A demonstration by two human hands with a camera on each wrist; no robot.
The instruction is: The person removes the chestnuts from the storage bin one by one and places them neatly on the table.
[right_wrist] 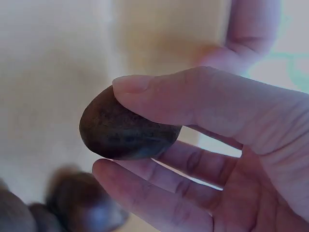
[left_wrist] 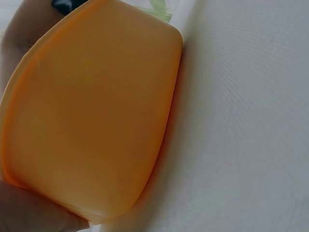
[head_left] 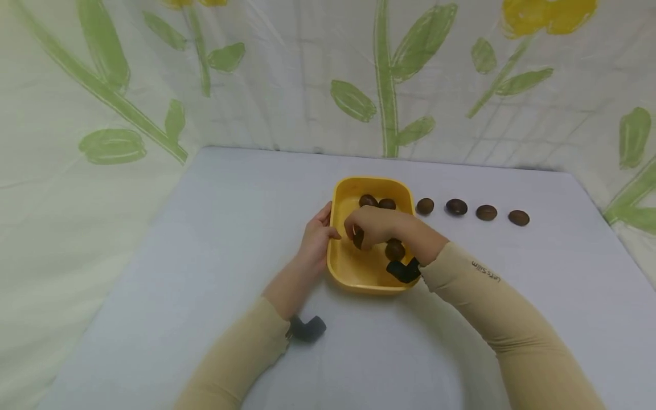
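A yellow plastic container with rounded corners stands on the table, several dark brown, smooth oval nuts inside it. My left hand grips its left side, thumb over the rim. The left wrist view is mostly filled by the container's outer wall. Over the container's inside reaches my right hand, pinching one dark oval nut between thumb and fingers. Other nuts lie blurred below it in the right wrist view. The right hand and forearm hide part of the container.
To the container's right, a row of similar dark nuts lies spaced out on the white table. Behind the table's far edge hangs a pale curtain painted with green plants and yellow flowers.
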